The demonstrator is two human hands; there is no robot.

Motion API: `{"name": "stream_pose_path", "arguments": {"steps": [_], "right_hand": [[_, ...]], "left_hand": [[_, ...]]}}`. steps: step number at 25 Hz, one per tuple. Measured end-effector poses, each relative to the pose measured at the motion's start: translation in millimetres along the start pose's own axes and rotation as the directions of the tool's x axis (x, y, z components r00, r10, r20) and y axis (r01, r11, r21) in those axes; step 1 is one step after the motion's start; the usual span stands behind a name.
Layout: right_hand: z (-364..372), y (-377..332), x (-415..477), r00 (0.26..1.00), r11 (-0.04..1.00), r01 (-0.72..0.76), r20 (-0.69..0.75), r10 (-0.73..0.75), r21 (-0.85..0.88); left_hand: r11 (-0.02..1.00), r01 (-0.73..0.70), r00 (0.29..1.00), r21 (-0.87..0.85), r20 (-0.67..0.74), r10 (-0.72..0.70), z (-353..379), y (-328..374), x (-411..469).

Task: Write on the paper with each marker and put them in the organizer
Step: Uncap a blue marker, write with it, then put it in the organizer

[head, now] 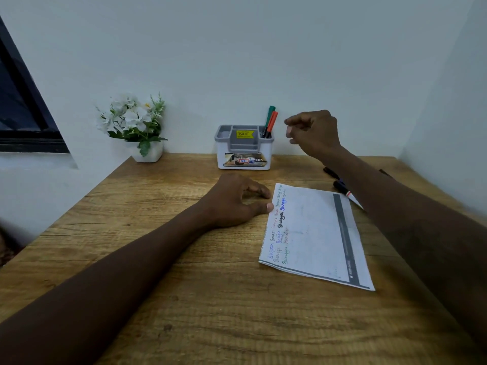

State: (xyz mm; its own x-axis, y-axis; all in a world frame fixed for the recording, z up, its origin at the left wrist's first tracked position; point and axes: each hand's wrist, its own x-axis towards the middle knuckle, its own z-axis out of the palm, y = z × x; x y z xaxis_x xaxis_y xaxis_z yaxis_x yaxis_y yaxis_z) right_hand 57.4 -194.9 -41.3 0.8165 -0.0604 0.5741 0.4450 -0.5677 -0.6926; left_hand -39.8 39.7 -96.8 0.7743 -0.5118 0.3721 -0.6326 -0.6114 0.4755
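A white and grey organizer (pixel 243 154) stands at the back of the desk against the wall. A green marker (pixel 269 114) and a red marker (pixel 272 121) stand upright in its right compartment. My right hand (pixel 313 134) hovers in the air just right of those markers, fingers loosely curled with nothing in them. My left hand (pixel 234 200) rests on the desk, thumb and fingertips touching the left edge of the paper (pixel 315 235). The paper bears lines of coloured handwriting along its left side. Black markers (pixel 340 185) lie on the desk beyond the paper, partly hidden by my right forearm.
A white pot of artificial flowers (pixel 137 127) stands at the back left of the wooden desk (pixel 184 285). Walls close the desk in at the back and right. A dark window frame (pixel 21 109) is at far left.
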Motion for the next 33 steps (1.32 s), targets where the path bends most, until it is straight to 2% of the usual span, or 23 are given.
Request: {"name": "stream_pose_path", "arguments": {"steps": [2,5,9,12,16,22,29,33], "right_hand": [[-28,7,-13,0.999,0.998,-0.042,0.012,0.043,-0.043],[-71,20,-29,0.987,0.961,-0.138,0.047,0.154,-0.24],[-109,39,-38,0.928,0.782,-0.311,0.004,0.372,-0.541],[-115,47,-43,0.871,0.639,-0.349,0.015,0.491,-0.685],[-113,49,-46,0.87,0.622,-0.312,0.047,0.49,-0.718],[-106,43,-50,0.921,0.604,-0.188,0.075,0.383,-0.775],[-101,35,-50,0.868,0.578,-0.171,0.155,0.471,-0.798],[-96,31,-51,0.846,0.599,-0.247,0.132,0.516,-0.761]], "left_hand": [[1.0,-0.016,1.0,0.004,-0.021,0.016,1,2,0],[0.998,-0.056,0.995,-0.011,-0.082,0.055,3,7,-2],[0.996,-0.084,0.996,0.004,-0.042,0.084,5,10,-3],[0.996,-0.089,0.996,0.013,-0.027,0.089,5,11,-3],[0.996,-0.09,0.996,0.016,-0.019,0.091,5,11,-4],[0.997,-0.075,0.997,0.002,-0.008,0.075,5,10,-4],[0.997,-0.082,0.997,-0.011,-0.006,0.082,4,12,-4],[0.997,-0.067,0.998,-0.025,-0.014,0.067,4,13,-5]]}}
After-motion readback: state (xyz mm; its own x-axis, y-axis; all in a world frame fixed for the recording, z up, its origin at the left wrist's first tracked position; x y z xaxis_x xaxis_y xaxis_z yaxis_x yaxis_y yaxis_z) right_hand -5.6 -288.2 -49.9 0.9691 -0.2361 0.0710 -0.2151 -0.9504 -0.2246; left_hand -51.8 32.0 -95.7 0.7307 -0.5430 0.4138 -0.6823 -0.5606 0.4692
